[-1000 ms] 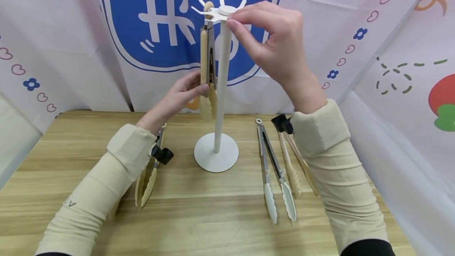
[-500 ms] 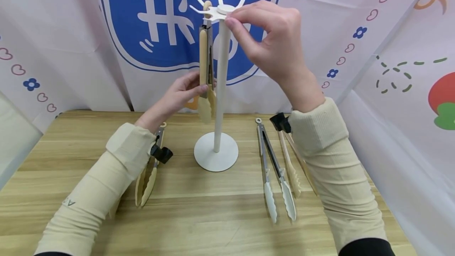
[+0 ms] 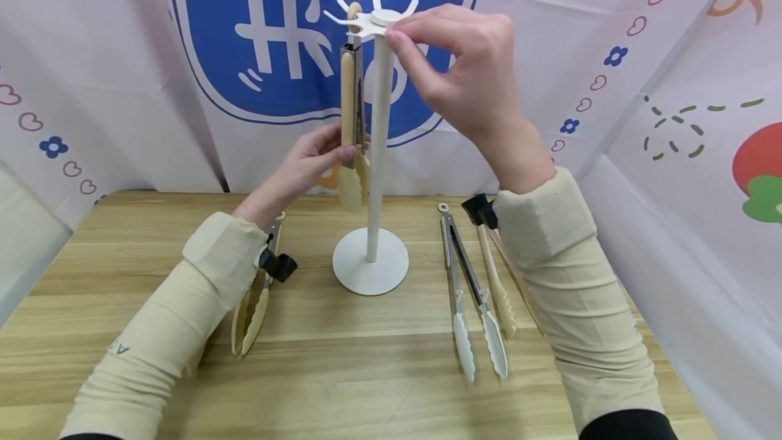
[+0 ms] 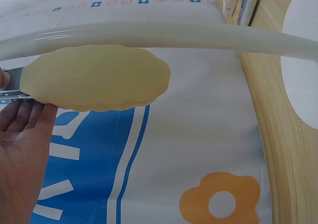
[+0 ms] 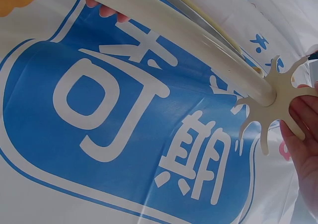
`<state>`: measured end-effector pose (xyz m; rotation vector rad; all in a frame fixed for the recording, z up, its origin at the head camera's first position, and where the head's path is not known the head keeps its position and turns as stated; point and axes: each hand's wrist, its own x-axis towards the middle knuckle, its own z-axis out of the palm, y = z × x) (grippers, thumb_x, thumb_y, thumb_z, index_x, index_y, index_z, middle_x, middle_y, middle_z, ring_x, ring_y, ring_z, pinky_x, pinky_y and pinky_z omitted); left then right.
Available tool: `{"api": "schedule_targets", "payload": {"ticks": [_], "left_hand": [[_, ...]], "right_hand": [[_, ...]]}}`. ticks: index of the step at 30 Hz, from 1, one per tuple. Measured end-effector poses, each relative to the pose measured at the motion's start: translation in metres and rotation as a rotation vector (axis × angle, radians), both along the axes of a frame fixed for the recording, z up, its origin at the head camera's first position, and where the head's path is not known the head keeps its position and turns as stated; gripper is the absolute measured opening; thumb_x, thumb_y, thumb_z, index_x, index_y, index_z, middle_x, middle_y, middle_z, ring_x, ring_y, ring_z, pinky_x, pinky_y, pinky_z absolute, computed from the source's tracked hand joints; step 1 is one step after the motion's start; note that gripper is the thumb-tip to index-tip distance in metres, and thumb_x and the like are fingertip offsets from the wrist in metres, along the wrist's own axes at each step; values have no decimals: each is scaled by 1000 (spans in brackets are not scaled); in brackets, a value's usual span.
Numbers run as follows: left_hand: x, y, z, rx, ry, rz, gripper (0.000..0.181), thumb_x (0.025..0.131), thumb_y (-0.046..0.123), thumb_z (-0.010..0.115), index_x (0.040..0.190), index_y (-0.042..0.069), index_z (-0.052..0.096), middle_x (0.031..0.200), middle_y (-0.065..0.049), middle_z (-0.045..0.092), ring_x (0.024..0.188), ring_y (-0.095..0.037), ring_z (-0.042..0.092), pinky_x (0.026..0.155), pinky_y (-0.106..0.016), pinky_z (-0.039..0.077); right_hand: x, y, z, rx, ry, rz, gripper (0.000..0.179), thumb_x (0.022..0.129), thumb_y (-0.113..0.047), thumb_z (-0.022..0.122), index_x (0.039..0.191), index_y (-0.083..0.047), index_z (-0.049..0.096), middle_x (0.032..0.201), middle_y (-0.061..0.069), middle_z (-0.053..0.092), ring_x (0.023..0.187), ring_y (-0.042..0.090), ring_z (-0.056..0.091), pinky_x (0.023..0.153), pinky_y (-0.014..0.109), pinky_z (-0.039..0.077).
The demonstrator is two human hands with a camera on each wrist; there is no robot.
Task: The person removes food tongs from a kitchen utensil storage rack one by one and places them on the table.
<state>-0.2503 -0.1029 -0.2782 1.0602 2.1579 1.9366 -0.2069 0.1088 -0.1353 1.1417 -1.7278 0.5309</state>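
Note:
A white stand with a round base and a crown of hooks (image 3: 380, 127) stands upright in the middle of the table. Cream and steel tongs (image 3: 347, 97) hang by their end ring from a hook on its left side. The left hand (image 3: 318, 151) grips these tongs just above their heads, thumb in front. In the left wrist view, a scalloped cream head (image 4: 94, 77) shows beside the pole. At the top, the right hand (image 3: 467, 63) pinches a hook of the crown (image 5: 279, 91) between thumb and fingers.
Cream-headed tongs (image 3: 250, 321) lie left of the base, partly behind the left forearm. White-headed tongs (image 3: 464, 331) lie spread on the right, beside cream tongs (image 3: 502, 297) partly hidden by the right sleeve. A printed cloth (image 3: 269, 155) hangs behind the wooden table (image 3: 342, 386).

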Motion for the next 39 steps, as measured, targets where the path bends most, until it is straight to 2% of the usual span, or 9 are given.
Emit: {"api": "schedule_targets", "payload": {"ticks": [4, 11, 16, 23, 27, 34, 39], "left_hand": [[0, -1, -1, 1, 9, 6, 38, 96, 8, 44, 130, -8, 38, 123, -23, 49, 111, -30, 49, 92, -24, 44], [0, -1, 0, 11, 40, 28, 36, 96, 5, 43, 128, -9, 40, 120, -24, 50, 103, -17, 53, 89, -22, 46], [-2, 0, 1, 33, 55, 40, 34, 95, 4, 44, 126, -11, 41, 118, -23, 51, 100, -13, 54, 86, -21, 46], [-2, -1, 3, 47, 44, 62, 36, 95, 7, 46, 126, -11, 41, 116, -12, 55, 102, -14, 55, 87, -21, 46], [-2, -2, 4, 45, 43, 72, 37, 95, 7, 45, 126, -12, 40, 116, -12, 55, 102, -15, 55, 88, -22, 45], [0, -6, 4, 51, 25, 105, 37, 94, 11, 49, 127, -7, 43, 119, -18, 54, 104, -16, 55, 91, -22, 44], [0, -11, 2, 64, -3, 161, 37, 93, 11, 52, 125, -7, 45, 114, -12, 56, 100, -14, 56, 87, -20, 46]], "right_hand": [[0, 0, 0, 0, -3, -8, 21, 88, -15, 59, 84, 0, 73, 83, 9, 70, 80, 15, 67, 68, 20, 50], [0, 0, 0, 5, -12, -24, 22, 89, -17, 58, 84, 0, 73, 83, 9, 70, 81, 14, 67, 66, 19, 49], [1, 0, 0, 2, -17, -24, 22, 88, -16, 58, 84, -1, 73, 83, 8, 70, 80, 14, 67, 64, 19, 49], [1, 0, 0, 9, -24, -19, 23, 89, -16, 57, 85, 0, 72, 84, 10, 70, 81, 15, 67, 67, 19, 50], [1, 0, 0, 21, -27, -26, 23, 90, -16, 57, 85, 1, 72, 84, 11, 70, 82, 16, 67, 68, 19, 50], [1, 0, -1, 21, -20, -20, 23, 89, -15, 57, 85, 2, 72, 84, 12, 70, 81, 17, 67, 69, 19, 50], [1, 1, 0, 17, -11, -22, 23, 89, -15, 57, 85, 1, 72, 83, 11, 70, 81, 17, 67, 69, 19, 50]]}}
